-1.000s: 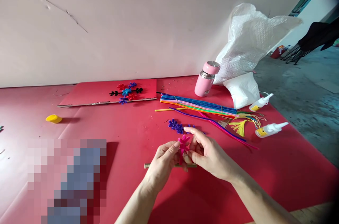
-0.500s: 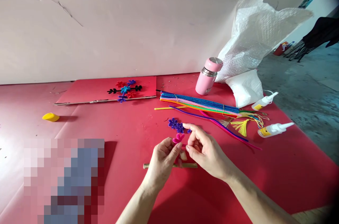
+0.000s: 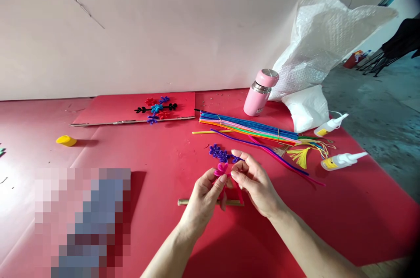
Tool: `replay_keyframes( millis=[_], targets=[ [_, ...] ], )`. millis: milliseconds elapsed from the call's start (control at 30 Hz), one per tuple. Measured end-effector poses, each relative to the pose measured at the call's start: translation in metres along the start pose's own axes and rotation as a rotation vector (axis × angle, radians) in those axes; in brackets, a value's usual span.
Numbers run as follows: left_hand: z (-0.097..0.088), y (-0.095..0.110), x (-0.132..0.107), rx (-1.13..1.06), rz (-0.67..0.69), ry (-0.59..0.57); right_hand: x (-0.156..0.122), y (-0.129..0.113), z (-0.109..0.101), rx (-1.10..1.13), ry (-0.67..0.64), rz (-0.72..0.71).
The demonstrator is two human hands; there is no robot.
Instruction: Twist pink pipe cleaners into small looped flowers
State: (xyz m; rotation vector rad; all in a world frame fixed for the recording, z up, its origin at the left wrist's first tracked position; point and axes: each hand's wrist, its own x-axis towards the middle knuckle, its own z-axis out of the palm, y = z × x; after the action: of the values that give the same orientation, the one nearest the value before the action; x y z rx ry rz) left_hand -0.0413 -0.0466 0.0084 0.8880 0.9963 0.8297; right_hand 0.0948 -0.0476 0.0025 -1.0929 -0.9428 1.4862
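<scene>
A pink pipe cleaner (image 3: 222,169), looped into petals at its upper end, is pinched between the thumb and finger of my left hand (image 3: 207,190). My right hand (image 3: 256,181) pinches the same pipe cleaner just to the right of the petals, and a straight length hangs below its fingers. Just beyond my fingers lie purple pipe-cleaner flowers (image 3: 219,153), one of them partly hidden by my right hand. Under my hands a thin wooden stick (image 3: 183,202) rests on the red table, its middle covered by my fingers.
Bundled pipe cleaners (image 3: 249,127) lie behind, with loose purple and pink ones in front. To the right are a yellow tassel (image 3: 298,158) and two glue bottles (image 3: 343,160). A pink flask (image 3: 259,94) stands near bubble wrap (image 3: 318,41). Finished flowers lie on red board (image 3: 111,109); a yellow cap (image 3: 66,140) sits left.
My right hand has drawn in closer to my left and bent its fingers. A straight pink length now hangs below it. The view has shifted slightly.
</scene>
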Motion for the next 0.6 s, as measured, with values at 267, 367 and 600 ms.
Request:
replay_keyframes(
  millis=[267,367,600],
  targets=[
    [0.005,0.000,-0.003,-0.008,0.078,0.044,-0.003,0.001,0.001,0.007,-0.017,-0.005],
    [0.004,-0.003,-0.003,0.014,0.094,0.042,-0.004,-0.001,0.002,-0.024,-0.025,-0.014],
    [0.002,-0.002,-0.003,0.119,0.124,0.023,-0.008,-0.010,0.005,-0.226,-0.032,-0.089]
  ],
)
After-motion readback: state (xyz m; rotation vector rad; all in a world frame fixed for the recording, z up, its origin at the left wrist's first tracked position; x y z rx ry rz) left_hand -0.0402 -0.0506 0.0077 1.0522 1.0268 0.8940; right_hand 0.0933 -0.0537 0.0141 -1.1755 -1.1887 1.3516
